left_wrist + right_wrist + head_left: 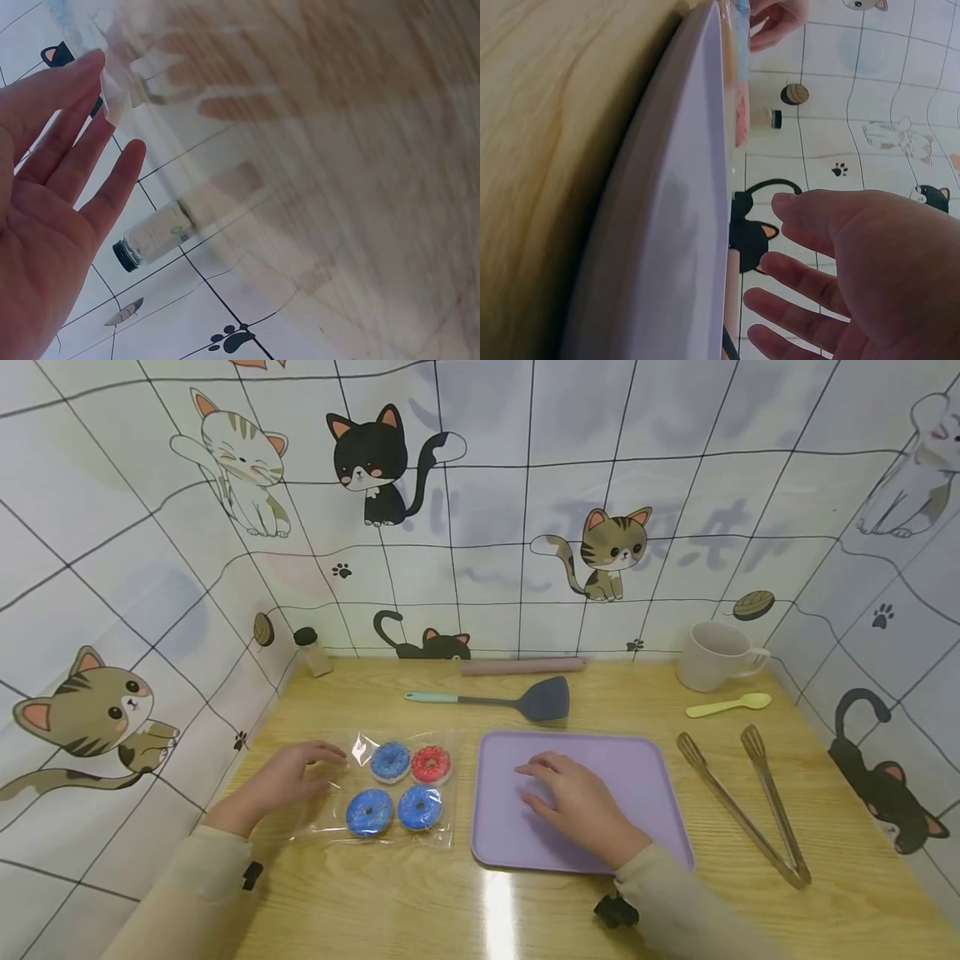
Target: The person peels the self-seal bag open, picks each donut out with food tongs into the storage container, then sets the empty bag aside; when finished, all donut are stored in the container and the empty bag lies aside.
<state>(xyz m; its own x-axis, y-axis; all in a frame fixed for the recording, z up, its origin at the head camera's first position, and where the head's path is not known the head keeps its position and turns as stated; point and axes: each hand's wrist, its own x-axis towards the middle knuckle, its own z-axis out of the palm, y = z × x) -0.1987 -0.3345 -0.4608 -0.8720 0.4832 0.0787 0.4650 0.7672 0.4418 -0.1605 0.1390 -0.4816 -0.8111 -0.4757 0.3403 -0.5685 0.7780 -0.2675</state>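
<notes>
- Left hand (pixel 292 774) is held at the bag's left edge, fingers partly extended, thumb set apart; no firm grip is seen. Whether the plastic is touched cannot be told for sure; in the left wrist view a bag corner is seen right by the fingertips.
- Right hand (pixel 577 802) is held over the tray, palm turned inward, fingers loosely bent and spread; nothing is held. A gap to the tray surface is seen in the right wrist view.
- Clear bag (pixel 330 820) is laid flat on the table (pixel 375 906), left of the tray, between the two hands.
- Four donuts are contained in the bag: three blue donuts (pixel 358 817) and one red donut (pixel 442 766), the red one placed at back right.
- Purple tray (pixel 498 802) is set just right of the bag; no contact is seen between them.
- Spatula (pixel 517 702) is laid behind bag and tray, blade to the right.
- Rolling pin (pixel 522 667) is placed along the back wall (pixel 487 510), which is covered with cat prints.
- Shaker (pixel 317 658), black-capped, is stood in the back left corner.
- Mug (pixel 711 660) is stood at back right, handle pointed right; yellow spoon (pixel 727 706) is laid in front.
- Metal tongs (pixel 738 810) are laid right of the tray, arms spread.
</notes>
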